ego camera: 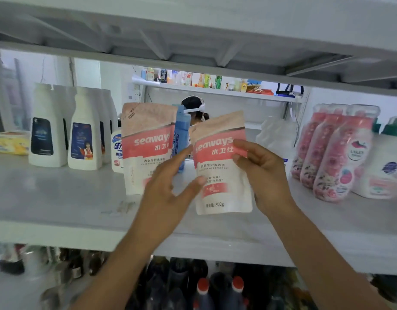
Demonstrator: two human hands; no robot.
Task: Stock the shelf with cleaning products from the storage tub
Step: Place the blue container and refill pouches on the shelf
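Note:
A pink and white detergent pouch (220, 173) hangs just above the white shelf (58, 198), tilted a little. My right hand (264, 175) grips its right edge, thumb across the front. My left hand (168, 193) has straight fingers; its thumb touches the pouch's left edge and its fingers reach toward a second, matching pouch (146, 144) that stands upright on the shelf to the left. A blue tube (182, 135) stands between the two pouches, behind them.
White bottles (85, 133) stand at the shelf's left, next to a yellow pack (9, 142). Pink bottles (334, 157) and a white jug (385, 166) fill the right. Dark bottles (202, 289) sit on the shelf below. A person's head (193, 106) shows behind the rack.

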